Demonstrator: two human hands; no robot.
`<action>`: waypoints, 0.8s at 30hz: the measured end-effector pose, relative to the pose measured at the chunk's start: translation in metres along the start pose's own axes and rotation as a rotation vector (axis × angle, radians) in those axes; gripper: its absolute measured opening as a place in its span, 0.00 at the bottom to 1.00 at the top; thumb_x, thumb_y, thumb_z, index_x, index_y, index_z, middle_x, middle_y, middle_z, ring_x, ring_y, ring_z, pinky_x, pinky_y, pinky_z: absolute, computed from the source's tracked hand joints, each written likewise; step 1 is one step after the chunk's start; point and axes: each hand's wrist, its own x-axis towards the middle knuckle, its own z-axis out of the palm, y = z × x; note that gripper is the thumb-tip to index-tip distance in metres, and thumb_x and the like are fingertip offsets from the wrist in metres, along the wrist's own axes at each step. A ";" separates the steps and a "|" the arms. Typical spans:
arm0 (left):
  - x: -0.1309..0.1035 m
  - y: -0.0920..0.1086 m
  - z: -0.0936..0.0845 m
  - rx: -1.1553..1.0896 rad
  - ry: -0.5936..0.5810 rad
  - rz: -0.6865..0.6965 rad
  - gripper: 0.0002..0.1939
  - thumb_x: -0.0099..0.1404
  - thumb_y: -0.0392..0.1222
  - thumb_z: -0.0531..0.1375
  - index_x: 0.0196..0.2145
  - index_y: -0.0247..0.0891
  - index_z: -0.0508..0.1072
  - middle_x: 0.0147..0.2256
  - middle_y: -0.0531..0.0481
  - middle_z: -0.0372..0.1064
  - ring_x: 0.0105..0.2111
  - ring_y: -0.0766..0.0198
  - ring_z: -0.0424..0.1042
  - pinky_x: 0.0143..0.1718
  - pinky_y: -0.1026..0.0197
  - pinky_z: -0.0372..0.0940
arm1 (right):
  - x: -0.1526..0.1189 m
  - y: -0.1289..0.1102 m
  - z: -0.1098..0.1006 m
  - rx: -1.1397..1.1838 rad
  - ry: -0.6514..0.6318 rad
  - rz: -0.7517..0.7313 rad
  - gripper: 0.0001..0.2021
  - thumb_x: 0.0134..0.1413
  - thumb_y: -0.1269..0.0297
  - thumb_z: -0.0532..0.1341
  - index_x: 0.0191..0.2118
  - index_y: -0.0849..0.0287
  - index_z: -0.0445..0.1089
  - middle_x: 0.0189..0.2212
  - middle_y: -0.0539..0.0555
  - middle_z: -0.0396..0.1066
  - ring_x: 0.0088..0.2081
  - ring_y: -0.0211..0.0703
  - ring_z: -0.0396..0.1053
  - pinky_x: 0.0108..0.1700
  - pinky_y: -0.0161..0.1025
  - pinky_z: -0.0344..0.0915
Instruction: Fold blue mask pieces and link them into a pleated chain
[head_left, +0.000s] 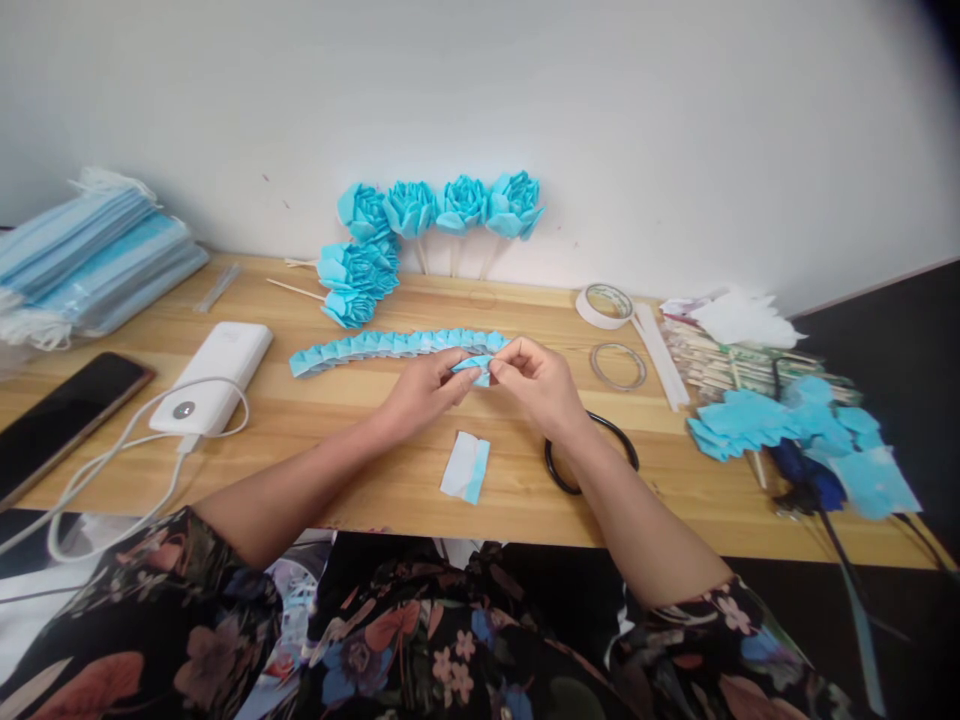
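Loc: small craft wkspace, home vs. shop unclear | wood bench [360, 500] agst plain wall [637, 130] | blue flwrs [463, 205] w/ stems, tape roll [596, 318], mask pile [97, 250]

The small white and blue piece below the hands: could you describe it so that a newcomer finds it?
On the wooden table, find the left hand and right hand. Between them and the table's front edge, left of the black loop, lies the piece. Unlike the pleated strip beyond the hands, it is unpleated: mostly white, with a blue band down its right side.
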 end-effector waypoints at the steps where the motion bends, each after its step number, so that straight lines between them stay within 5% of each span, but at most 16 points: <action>1: 0.000 0.001 0.000 -0.008 0.001 -0.003 0.14 0.68 0.47 0.54 0.26 0.39 0.61 0.19 0.58 0.57 0.20 0.71 0.58 0.24 0.66 0.53 | 0.000 0.001 0.000 -0.001 -0.004 -0.002 0.08 0.49 0.60 0.63 0.26 0.56 0.66 0.23 0.47 0.69 0.27 0.37 0.65 0.33 0.38 0.61; 7: 0.001 0.001 0.000 -0.033 0.012 -0.007 0.15 0.67 0.46 0.54 0.23 0.39 0.60 0.19 0.58 0.56 0.20 0.71 0.56 0.24 0.66 0.53 | 0.001 0.004 0.002 0.062 0.007 0.014 0.08 0.50 0.60 0.65 0.29 0.56 0.67 0.24 0.47 0.70 0.28 0.36 0.66 0.33 0.38 0.62; 15: 0.002 -0.004 -0.002 -0.080 0.041 -0.030 0.16 0.67 0.47 0.55 0.24 0.38 0.61 0.18 0.57 0.58 0.20 0.72 0.57 0.24 0.66 0.54 | -0.001 -0.002 0.000 0.316 -0.057 0.140 0.15 0.52 0.54 0.65 0.44 0.55 0.72 0.30 0.49 0.73 0.34 0.39 0.71 0.43 0.43 0.69; 24: 0.003 -0.006 0.000 -0.136 0.053 -0.032 0.16 0.67 0.48 0.56 0.24 0.38 0.61 0.18 0.58 0.59 0.19 0.72 0.57 0.22 0.67 0.54 | 0.000 0.001 0.003 0.120 -0.087 0.086 0.11 0.48 0.54 0.66 0.30 0.57 0.70 0.26 0.47 0.69 0.30 0.37 0.66 0.37 0.40 0.65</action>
